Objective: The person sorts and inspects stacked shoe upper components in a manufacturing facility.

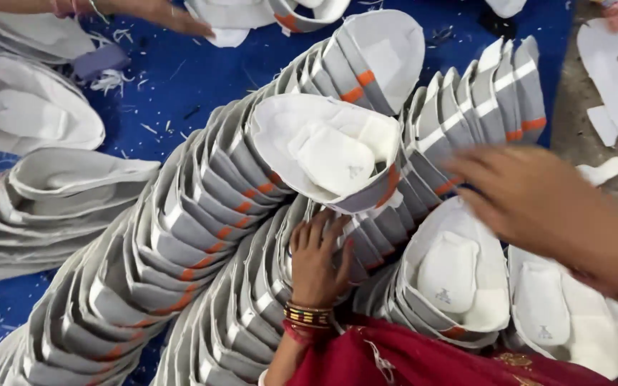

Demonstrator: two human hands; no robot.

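Head view, item one: nested stacks of grey-and-white shoe uppers with orange stripes, lying across a blue sheet (pixel 180 78). Centre stack (pixel 202 214) runs from near left up to the middle, its top upper (pixel 327 154) open-mouthed, white lining and tongue pad showing. Left hand (pixel 316 257), fingers spread and bent, rests flat on a second stack (pixel 252 307) just right of the first, pressing rather than gripping; beaded bangles (pixel 307 314) at the wrist, red cloth (pixel 409 357) below. Right hand (pixel 538 200), blurred, open with fingers stretched left, hovers over the right-hand stacks, nothing in its grasp; whether it touches them cannot be told. Far stack (pixel 373 57) ends at far centre; another stack (pixel 495 93) fans to the far right. Near right: two uppers (pixel 459 279) facing up. Left: flattened white stacks (pixel 44 207). Far left: another person's hand (pixel 159 14). Thread scraps (pixel 112 78) on the sheet.
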